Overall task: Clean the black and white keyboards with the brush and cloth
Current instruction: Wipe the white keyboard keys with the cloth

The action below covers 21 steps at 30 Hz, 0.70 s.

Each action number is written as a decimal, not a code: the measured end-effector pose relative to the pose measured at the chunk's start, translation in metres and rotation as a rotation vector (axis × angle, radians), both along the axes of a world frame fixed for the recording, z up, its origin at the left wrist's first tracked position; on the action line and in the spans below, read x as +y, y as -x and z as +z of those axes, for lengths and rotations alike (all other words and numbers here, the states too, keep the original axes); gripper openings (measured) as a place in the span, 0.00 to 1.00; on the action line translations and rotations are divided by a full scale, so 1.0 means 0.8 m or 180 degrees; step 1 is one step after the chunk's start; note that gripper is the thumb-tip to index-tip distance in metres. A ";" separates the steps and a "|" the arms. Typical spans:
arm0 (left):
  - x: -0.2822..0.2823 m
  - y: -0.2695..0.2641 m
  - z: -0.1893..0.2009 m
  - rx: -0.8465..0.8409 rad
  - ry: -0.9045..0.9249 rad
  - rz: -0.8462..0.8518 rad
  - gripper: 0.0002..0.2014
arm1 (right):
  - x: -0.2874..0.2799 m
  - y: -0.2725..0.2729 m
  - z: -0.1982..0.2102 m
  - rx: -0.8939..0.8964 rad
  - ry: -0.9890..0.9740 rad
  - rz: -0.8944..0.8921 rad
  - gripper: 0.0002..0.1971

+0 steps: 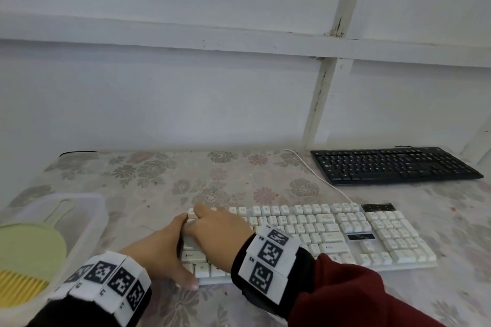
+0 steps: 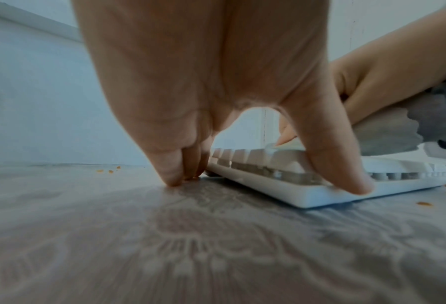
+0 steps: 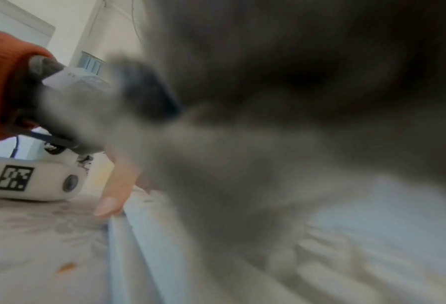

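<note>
Left hand [image 1: 159, 252] spans the nine o'clock end of the white plastic keyboard [image 1: 332, 233], fingers [image 2: 169, 170] straight and spread wide. Right hand [image 1: 220, 231] lies flat on the keys, fingers straight; anything beneath is hidden.

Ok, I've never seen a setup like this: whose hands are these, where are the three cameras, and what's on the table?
No machine: a person's bare hands, marker bands at the wrists. One picture comes from a head camera, two from wrist cameras. The left hand straddles the white keyboard's left end, thumb on its front edge, fingertips on the table. The right hand lies over the keys; whether it holds anything is unclear. A black keyboard sits far right, a clear tub with a green tool left.
</note>
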<state>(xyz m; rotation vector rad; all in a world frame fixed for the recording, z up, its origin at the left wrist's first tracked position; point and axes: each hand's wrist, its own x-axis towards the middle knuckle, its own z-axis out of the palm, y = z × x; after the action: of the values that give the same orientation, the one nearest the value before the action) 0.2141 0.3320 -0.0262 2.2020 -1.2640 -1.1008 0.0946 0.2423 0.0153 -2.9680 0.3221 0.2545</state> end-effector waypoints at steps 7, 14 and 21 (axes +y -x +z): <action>0.002 0.001 -0.001 0.0234 0.0135 0.0019 0.60 | -0.031 0.026 -0.012 -0.0256 -0.0021 -0.0019 0.15; 0.003 -0.002 -0.004 0.0254 0.0104 0.0042 0.61 | -0.076 0.067 -0.010 -0.0119 -0.0182 -0.0361 0.13; 0.003 -0.002 -0.002 0.0267 0.0115 -0.0002 0.62 | -0.037 0.035 0.014 -0.0422 -0.0355 -0.0255 0.14</action>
<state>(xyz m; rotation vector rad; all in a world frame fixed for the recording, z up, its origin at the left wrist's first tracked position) 0.2154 0.3343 -0.0278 2.1066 -1.2394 -1.1488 0.0666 0.2129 0.0264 -2.8370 0.3957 0.0637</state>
